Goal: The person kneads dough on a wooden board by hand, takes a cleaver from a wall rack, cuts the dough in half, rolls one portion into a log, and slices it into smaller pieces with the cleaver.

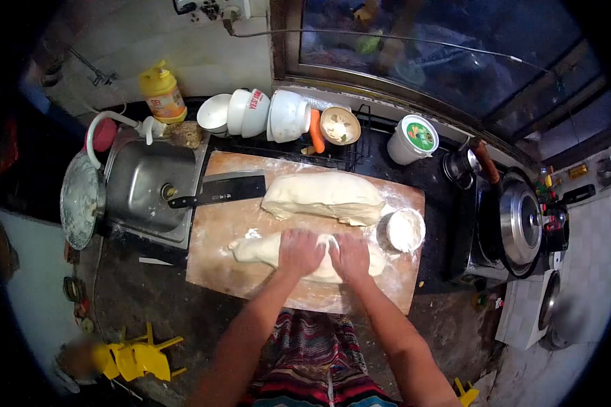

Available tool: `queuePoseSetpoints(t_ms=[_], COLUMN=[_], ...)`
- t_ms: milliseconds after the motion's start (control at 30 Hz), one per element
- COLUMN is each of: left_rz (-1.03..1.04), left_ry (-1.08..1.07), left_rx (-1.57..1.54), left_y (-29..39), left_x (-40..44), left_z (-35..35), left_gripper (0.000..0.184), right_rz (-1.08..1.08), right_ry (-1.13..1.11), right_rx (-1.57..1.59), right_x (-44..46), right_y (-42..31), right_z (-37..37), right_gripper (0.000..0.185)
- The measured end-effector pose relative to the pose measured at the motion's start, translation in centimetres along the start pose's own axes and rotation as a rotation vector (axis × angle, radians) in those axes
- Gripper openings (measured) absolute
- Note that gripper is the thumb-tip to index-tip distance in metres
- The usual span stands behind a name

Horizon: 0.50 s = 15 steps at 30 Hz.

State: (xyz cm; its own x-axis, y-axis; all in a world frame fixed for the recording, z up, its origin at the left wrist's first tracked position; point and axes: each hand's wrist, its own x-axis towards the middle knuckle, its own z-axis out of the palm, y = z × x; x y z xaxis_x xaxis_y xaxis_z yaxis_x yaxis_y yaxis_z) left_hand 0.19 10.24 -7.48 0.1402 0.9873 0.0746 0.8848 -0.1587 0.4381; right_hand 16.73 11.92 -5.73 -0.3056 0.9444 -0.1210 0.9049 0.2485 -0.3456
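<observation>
A long roll of pale dough (261, 249) lies across the near part of a floured wooden board (210, 237). Both hands press on its middle, side by side. My left hand (301, 252) curls its fingers over the far edge of this dough, and my right hand (350, 258) grips it the same way just to the right. Beyond them rests a second, thicker dough log (322, 195). A cleaver (220, 191) lies flat left of that log, its handle over the sink's edge. At the board's right sits a white tub of flour (406, 230).
A steel sink (139, 173) and a floury metal basin (81, 203) are on the left. Stacked white bowls (249, 114) and a lidded white bucket (411, 140) line the back. At right stands a lidded pan (521, 224) on a stove. A yellow stool (142, 356) is lower left.
</observation>
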Motion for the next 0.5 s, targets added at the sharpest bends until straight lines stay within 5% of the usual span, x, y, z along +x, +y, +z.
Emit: queuePoseSetpoints(t_ms=[133, 200, 267, 367, 433, 500], left_rz=[-0.046, -0.355, -0.393, -0.379, -0.248, -0.13], left_ry=[-0.049, -0.03, -0.302, -0.404, -0.365, -0.311], left_rx=[0.007, -0.653, -1.38, -0.962, -0.377, -0.068], left_y=[-1.5, -4.8, -5.2, -3.8, 1.8, 4.0], left_x=[4.3, 4.5, 5.0, 2.4, 1.6, 0.1], left_z=[0.3, 4.9, 0.5, -3.6, -6.6, -5.2], left_gripper=[0.033, 0.037, 0.048, 0.05, 0.047, 0.045], right_rz=[0.061, -0.092, -0.197, -0.143, -0.077, -0.236], right_ry=[-0.205, -0.264, -0.275, -0.432, -0.464, -0.267], right_rx=[0.015, 0.009, 0.092, 0.259, 0.306, 0.26], right_x=[4.6, 4.5, 3.9, 2.8, 0.7, -2.5], right_y=[0.2, 1.1, 2.4, 1.4, 0.3, 0.5], right_z=[-1.8, -2.0, -2.3, -4.8, -5.6, -4.9], right_gripper=[0.042, 0.053, 0.056, 0.055, 0.049, 0.045])
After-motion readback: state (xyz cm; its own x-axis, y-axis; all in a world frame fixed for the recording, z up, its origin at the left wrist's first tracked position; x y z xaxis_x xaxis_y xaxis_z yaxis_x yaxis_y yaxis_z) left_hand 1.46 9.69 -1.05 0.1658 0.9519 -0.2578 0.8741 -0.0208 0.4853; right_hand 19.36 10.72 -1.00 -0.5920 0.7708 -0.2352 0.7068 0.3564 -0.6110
